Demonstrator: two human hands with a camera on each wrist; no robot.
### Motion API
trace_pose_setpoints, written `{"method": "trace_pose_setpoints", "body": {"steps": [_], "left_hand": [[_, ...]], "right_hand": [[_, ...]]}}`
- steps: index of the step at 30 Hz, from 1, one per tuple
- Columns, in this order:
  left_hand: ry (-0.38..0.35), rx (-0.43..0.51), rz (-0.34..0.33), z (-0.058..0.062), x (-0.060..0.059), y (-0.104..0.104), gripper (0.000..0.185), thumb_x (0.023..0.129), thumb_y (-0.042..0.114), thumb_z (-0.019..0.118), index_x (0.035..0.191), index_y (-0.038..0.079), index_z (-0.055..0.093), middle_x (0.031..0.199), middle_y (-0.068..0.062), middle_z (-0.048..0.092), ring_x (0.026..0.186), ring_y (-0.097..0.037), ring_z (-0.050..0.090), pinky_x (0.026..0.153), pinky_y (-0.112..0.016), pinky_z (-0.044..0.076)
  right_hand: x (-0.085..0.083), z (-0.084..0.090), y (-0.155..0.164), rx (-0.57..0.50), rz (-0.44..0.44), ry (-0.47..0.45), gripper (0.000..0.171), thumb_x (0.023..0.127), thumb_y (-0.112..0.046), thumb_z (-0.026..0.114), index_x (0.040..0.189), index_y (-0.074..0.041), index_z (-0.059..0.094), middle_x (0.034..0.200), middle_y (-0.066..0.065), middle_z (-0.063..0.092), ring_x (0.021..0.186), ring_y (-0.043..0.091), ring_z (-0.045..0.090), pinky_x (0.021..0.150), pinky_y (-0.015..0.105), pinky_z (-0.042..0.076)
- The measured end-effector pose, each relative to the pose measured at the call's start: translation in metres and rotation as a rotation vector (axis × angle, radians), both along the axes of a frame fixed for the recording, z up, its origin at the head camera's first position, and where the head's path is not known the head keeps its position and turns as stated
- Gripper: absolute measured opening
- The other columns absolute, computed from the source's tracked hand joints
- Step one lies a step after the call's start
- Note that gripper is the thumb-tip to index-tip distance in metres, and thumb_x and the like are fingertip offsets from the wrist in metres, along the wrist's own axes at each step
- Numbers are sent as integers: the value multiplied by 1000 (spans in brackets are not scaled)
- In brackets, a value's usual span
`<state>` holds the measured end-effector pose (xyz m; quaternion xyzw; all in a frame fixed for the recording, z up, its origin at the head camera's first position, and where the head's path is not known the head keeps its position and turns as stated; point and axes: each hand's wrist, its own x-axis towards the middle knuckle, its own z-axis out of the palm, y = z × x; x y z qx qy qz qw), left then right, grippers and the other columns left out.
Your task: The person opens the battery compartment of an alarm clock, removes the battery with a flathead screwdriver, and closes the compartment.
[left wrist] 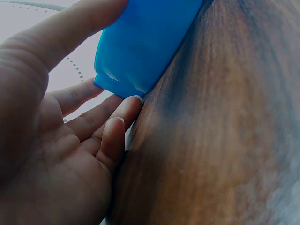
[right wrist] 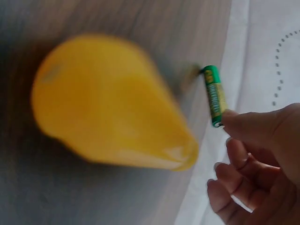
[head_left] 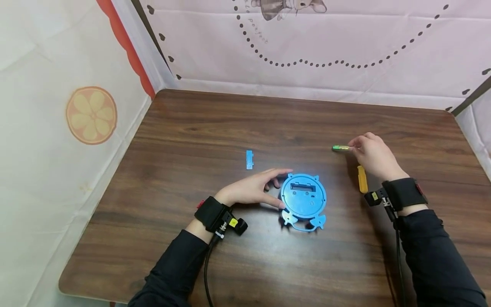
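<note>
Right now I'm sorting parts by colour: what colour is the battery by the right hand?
Green with yellow print; the battery shows best in the right wrist view.

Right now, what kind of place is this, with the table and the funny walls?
Probably a small indoor work corner set up for recording. A wooden table is closed in by printed cloth sheets. On it lie a blue clock with its back up, a battery and a yellow screwdriver.
</note>
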<state>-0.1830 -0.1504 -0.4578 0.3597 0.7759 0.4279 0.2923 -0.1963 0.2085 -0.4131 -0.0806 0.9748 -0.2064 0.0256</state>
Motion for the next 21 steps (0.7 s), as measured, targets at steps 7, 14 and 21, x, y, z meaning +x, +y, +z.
{"method": "trace_pose_setpoints", "body": {"steps": [7, 14, 21], "left_hand": [[-5, -17, 0, 0, 0, 0, 88, 87, 36, 80, 159, 31, 29, 136, 3, 48, 116, -11, 49, 95, -33, 44], [3, -6, -9, 3, 1, 2, 89, 87, 33, 81, 159, 27, 29, 134, 1, 49, 115, -12, 49, 95, -32, 44], [-11, -8, -8, 5, 1, 2, 88, 87, 31, 81, 159, 26, 29, 134, 0, 49, 115, -13, 48, 97, -33, 43]], "right_hand": [[-5, -13, 7, -11, -6, 22, 20, 102, -6, 57, 111, 10, 63, 108, 26, 53, 97, 40, 48, 79, 52, 41], [-6, -16, 13, -26, -8, 30, 20, 102, -7, 57, 112, 10, 63, 107, 25, 52, 100, 42, 46, 82, 55, 40], [-7, -15, 14, -22, -2, 20, 20, 102, -7, 58, 112, 10, 63, 107, 26, 52, 99, 41, 47, 81, 54, 41]]}}
